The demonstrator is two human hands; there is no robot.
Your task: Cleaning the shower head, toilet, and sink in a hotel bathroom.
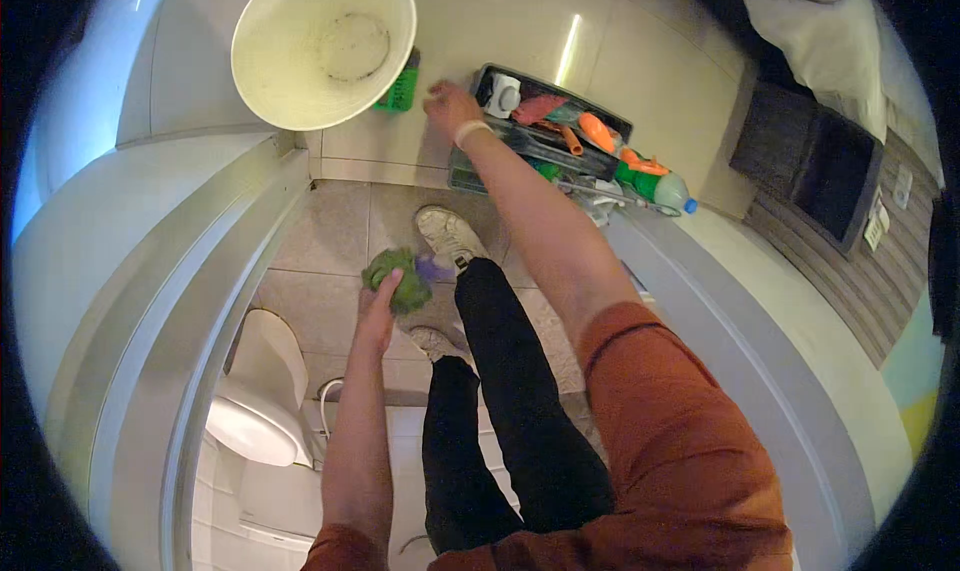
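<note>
My left hand (381,305) grips a bunched green cloth (403,280) above the tiled floor. Something purple and blurred (435,268) shows at the cloth's right side. Farther forward, my right hand (454,112) is beside the left end of a dark caddy (551,151); its fingers look curled, and I see nothing in them. In the caddy lie orange-handled items (596,132), a red cloth (540,109) and a white object (502,95). A green bottle with a blue cap (670,191) lies at its right end. A large cream bucket (300,53) stands to the left of the hand.
A green container (401,87) sits partly behind the bucket. My shoes (450,233) are on the tiles inside a doorway, whose frame (232,226) rises at left. A toilet (259,398) is at lower left. At right are a dark tray (832,173) and white fabric (817,38).
</note>
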